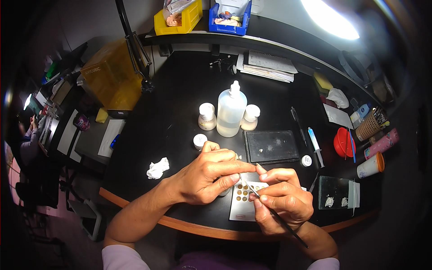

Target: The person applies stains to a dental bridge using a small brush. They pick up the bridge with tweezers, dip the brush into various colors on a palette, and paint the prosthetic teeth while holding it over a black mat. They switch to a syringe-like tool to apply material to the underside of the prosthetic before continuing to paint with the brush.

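My right hand (283,200) is closed around a thin brush (289,228) with a dark handle. Its pale tip points up and left toward the fingers of my left hand (213,173). That hand is closed, thumb and forefinger nearly together; whatever they pinch is too small and covered to name. My fingertips almost meet in the middle. Below them lies a white card (239,212) with rows of round brownish spots, partly covered by my hands. Just behind stands a small white-lidded jar (200,141), and a black tray (272,146) with a few white bits lies farther right.
A large clear bottle (230,114) stands between two powder jars (207,117). Crumpled white tissue (158,168) lies left. On the right are a syringe (316,146), a pen (298,125), a red bowl (344,143), a cup (370,165) and a glass slab (332,188).
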